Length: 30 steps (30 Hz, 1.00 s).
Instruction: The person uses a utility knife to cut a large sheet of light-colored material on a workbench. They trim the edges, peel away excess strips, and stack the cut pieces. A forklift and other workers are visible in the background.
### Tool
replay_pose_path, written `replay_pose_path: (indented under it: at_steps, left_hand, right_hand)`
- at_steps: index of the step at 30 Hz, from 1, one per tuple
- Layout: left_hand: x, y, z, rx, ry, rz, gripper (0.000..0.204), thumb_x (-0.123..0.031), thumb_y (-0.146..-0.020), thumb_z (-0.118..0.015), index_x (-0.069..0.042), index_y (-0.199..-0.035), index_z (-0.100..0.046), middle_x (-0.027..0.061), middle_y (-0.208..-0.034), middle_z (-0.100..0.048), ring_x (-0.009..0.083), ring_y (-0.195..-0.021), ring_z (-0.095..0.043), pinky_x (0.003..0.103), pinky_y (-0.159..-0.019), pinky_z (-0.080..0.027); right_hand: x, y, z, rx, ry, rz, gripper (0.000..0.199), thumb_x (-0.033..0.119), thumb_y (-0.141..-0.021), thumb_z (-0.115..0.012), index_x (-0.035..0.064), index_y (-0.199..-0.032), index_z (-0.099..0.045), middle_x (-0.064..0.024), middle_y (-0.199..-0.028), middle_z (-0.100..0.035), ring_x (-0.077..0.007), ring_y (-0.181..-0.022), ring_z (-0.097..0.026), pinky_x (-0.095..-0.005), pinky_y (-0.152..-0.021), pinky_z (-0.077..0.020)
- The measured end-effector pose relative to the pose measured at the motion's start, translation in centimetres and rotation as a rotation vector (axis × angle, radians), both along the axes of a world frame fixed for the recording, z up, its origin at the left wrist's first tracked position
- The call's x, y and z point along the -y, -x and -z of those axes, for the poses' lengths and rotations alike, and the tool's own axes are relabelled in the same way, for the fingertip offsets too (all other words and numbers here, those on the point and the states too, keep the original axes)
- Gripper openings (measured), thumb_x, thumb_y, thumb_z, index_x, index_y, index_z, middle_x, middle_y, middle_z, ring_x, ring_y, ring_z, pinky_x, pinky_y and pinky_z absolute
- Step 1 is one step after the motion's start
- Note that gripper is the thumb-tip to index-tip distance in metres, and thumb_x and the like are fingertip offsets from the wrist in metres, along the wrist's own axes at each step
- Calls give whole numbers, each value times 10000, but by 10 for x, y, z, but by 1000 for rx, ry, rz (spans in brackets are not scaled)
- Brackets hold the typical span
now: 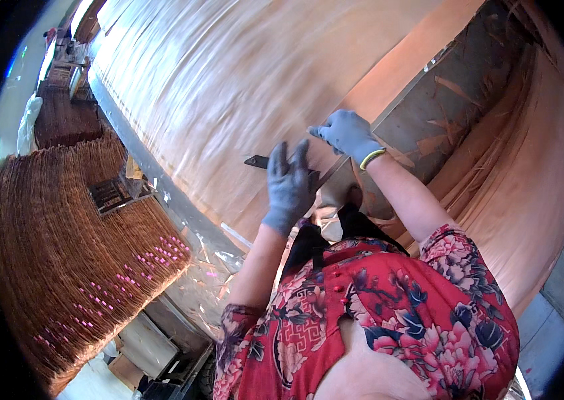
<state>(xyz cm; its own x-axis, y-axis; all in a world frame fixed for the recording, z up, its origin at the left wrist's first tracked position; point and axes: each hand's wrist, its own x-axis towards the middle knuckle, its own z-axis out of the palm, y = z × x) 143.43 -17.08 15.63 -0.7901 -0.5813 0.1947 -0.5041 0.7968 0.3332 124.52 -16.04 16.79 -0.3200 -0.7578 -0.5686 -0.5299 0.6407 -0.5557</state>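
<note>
My left hand (pixel 288 187), in a grey glove, is over a wide sheet of thin wood veneer (pixel 228 120) with its fingers stretched forward. A flat black strip (pixel 255 161), like a blade with a slanted end and a small hole, crosses beneath these fingers and appears held against the palm. My right hand (pixel 350 135), in a grey glove with a yellow cuff, is closed above the veneer's right edge. Its thumb and index finger come together at the left, and what they pinch, if anything, cannot be made out.
An orange-brown veneer strip (pixel 408 60) borders the sheet at right. Beyond it, a grey surface (pixel 455 100) carries scraps, beside a large curved veneer stack (pixel 515 193). At left stand piled brown sheets (pixel 75 233) with pink marks and a dark metal frame (pixel 118 193). Scraps litter the floor (pixel 205 280).
</note>
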Motion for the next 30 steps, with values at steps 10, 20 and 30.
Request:
replay_pose_path:
  at_steps: [10, 20, 30]
  left_hand:
    - [-2, 50, 21, 138, 85, -15, 699, -210, -598, -614, -139, -1262, -406, 113, -1237, -377, 427, -1222, -263, 571, -985, -207]
    - [4, 44, 16, 113, 31, -2, 648, -239, -624, -624, -118, -1230, -431, 120, -1217, -366, 425, -1187, -281, 574, -981, -211]
    - [33, -28, 8, 95, -90, 301, 490, -173, -738, -540, -72, -1211, -458, 110, -1218, -488, 396, -1194, -350, 509, -1027, -225]
  right_hand:
    - [-26, 30, 17, -139, 100, -206, 320, 345, -808, -489, 70, -843, -649, -116, -798, -644, -270, -802, -613, -369, -748, -472]
    - [14, 78, -17, -271, -72, -432, 311, 367, -823, -519, 88, -797, -653, -70, -678, -640, -208, -671, -626, -350, -651, -484]
    - [-122, 165, 26, -17, 176, 241, 352, 347, -834, -540, 24, -709, -604, -107, -632, -591, -175, -539, -542, -316, -555, -446]
